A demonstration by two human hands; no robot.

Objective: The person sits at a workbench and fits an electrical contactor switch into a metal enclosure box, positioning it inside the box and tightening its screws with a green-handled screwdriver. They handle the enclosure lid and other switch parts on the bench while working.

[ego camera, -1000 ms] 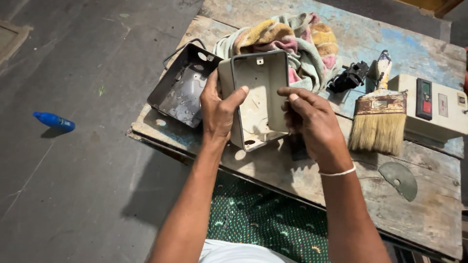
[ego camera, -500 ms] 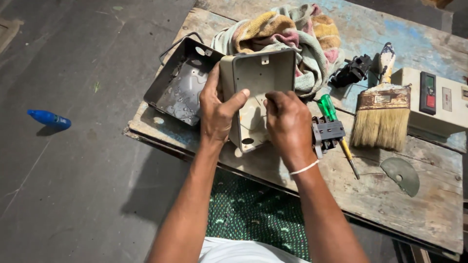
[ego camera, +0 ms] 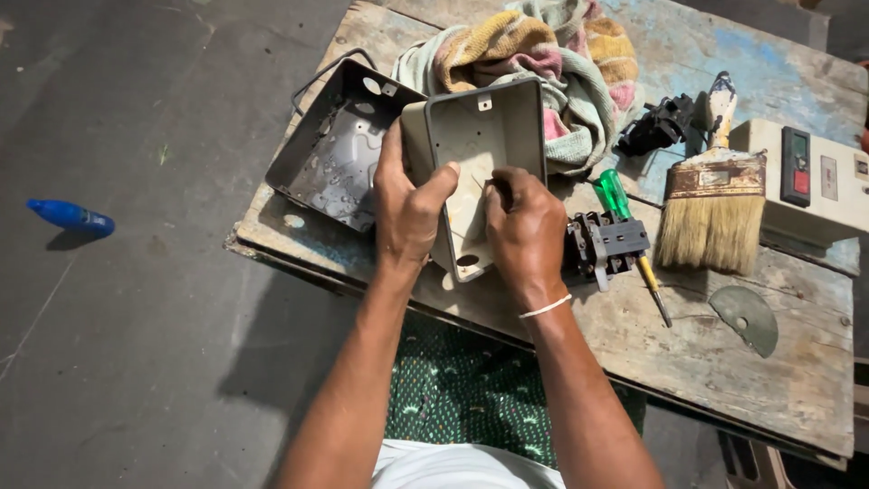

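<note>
- Left hand (ego camera: 407, 204) grips the left wall of a grey box (ego camera: 480, 136), thumb hooked inside, tilting it up at the counter's (ego camera: 797, 398) near edge.
- Right hand (ego camera: 525, 226) is curled inside the box, fingertips pressed to its floor.
- The box looks emptied; a dark switch block (ego camera: 606, 244) lies just right, on a screwdriver (ego camera: 625, 217).
- Further out: metal tray (ego camera: 335, 154), cloth (ego camera: 543, 54), brush (ego camera: 711, 199).
</note>
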